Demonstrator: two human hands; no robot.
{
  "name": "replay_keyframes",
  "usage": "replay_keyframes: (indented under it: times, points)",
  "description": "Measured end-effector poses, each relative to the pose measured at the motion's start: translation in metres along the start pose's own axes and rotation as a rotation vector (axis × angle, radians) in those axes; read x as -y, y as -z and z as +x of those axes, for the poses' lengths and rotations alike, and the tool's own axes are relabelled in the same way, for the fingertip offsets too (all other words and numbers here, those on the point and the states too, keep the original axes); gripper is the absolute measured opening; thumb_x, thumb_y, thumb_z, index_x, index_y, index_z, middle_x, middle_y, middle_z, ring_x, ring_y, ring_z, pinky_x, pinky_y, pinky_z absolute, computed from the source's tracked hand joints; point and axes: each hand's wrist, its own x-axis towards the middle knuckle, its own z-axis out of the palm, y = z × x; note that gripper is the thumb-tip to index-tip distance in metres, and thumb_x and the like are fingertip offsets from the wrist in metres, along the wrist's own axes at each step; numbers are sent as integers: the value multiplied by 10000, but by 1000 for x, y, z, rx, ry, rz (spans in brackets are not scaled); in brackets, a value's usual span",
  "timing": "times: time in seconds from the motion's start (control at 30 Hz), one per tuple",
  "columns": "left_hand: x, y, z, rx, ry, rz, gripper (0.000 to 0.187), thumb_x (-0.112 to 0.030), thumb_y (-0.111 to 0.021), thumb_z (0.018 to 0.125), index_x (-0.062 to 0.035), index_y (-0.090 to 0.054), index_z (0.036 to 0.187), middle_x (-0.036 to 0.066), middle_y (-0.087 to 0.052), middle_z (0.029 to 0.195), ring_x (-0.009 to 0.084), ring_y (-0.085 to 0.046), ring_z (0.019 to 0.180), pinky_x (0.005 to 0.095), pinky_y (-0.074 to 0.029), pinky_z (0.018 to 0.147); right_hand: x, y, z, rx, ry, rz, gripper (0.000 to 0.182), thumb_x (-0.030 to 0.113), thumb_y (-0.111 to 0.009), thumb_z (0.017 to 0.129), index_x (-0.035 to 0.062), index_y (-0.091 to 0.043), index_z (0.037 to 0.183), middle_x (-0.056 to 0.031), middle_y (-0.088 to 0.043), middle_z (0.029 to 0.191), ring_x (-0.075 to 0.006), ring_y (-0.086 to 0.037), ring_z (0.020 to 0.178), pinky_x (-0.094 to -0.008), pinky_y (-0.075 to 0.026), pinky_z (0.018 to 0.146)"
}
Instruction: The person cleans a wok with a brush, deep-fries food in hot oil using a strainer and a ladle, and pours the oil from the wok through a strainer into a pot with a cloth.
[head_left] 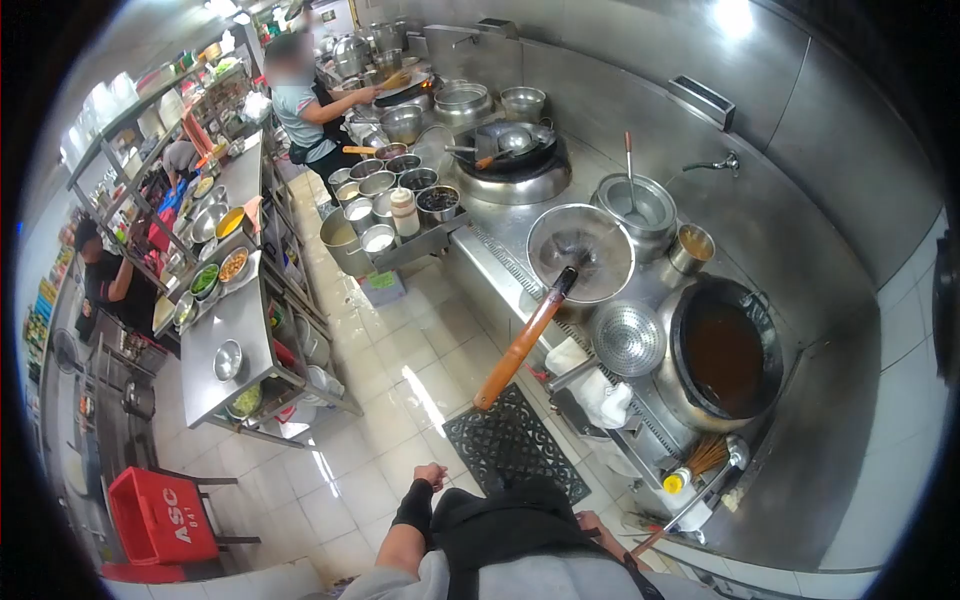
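Observation:
My left hand (432, 474) hangs in front of my black apron (520, 525), fingers curled into a loose fist with nothing showing in it. My right hand (597, 528) is low at my other side, partly behind the apron, its fingers hidden. Close beside it is the wooden handle end of a long ladle (690, 506), whose bowl lies at the counter's front right. Ahead of me a wok (592, 245) rests on the stove, its wooden handle jutting out toward me over the floor. A perforated strainer (628, 338) and a white cloth (600, 395) lie nearer.
At right sits a large wok of brown liquid (724, 350); near it are a bamboo brush (708, 455) and a pot with a ladle (640, 205). Sauce containers (378, 184) stand farther off. A co-worker (305, 110) tends another wok. A prep table (225, 365), red crate (160, 515) and floor mat (515, 440) are around.

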Motion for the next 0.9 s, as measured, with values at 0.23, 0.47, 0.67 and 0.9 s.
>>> replay_keyframes:
  times: [0.23,0.47,0.67,0.9]
  points:
    - [26,-28,7,-617,-189,294,345,-207,-637,810,114,-732,893,317,-730,942,446,-733,908,489,-575,827,-26,32,18,112,-363,611,224,173,-705,872,45,-752,1048,-110,-752,906,-229,-736,757,-371,-614,629]
    - [34,-19,11,-646,-14,-29,269,-141,-670,838,108,-720,930,273,-730,909,371,-743,759,430,-630,629,82,114,-8,-122,-374,535,212,115,-628,941,3,-706,1102,-90,-722,904,-196,-710,720,-349,-607,615]
    - [52,-5,65,-687,-119,138,159,-77,-740,817,74,-736,867,231,-738,823,348,-742,691,419,-637,581,82,89,-5,-118,-368,611,204,95,-621,880,33,-737,1036,-99,-724,849,-195,-715,679,-357,-610,573]
    - [42,-5,52,-760,-255,305,203,-122,-759,763,73,-724,807,209,-728,738,322,-732,651,405,-615,618,21,31,13,126,71,-247,317,315,-587,882,98,-791,989,-166,-762,980,-290,-754,893,-410,-609,797]
